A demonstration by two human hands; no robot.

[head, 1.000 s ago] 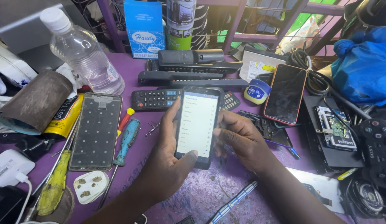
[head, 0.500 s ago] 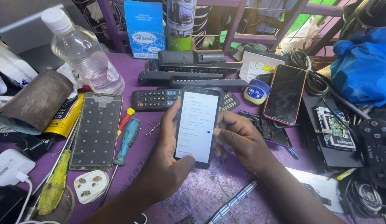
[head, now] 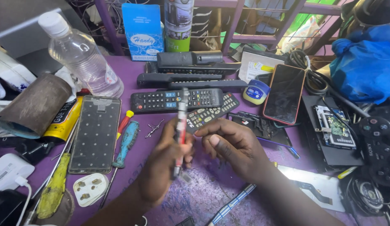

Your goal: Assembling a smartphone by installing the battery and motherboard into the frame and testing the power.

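Smartphone, slim and dark with a red edge (head: 180,125), stands edge-on to the camera above the purple worktop (head: 211,196), so only its thin side shows. The left hand (head: 163,167) is wrapped around its lower half, fingers closed on it. The right hand (head: 232,146) sits just beside it with the fingers curled inward and the fingertips close to the phone's edge; whether they touch it, I cannot tell. Behind the hands lie two black remote controls with grey buttons (head: 178,99), and farther back a stack of long black remotes (head: 191,69). To the left rest a bare black phone frame (head: 95,134), a blue-handled screwdriver (head: 127,143), a white three-pin plug (head: 90,189) and a clear plastic bottle (head: 84,58). To the right lies a dark phone in a red case (head: 285,93), with a small blue tin (head: 256,91) just beside it.
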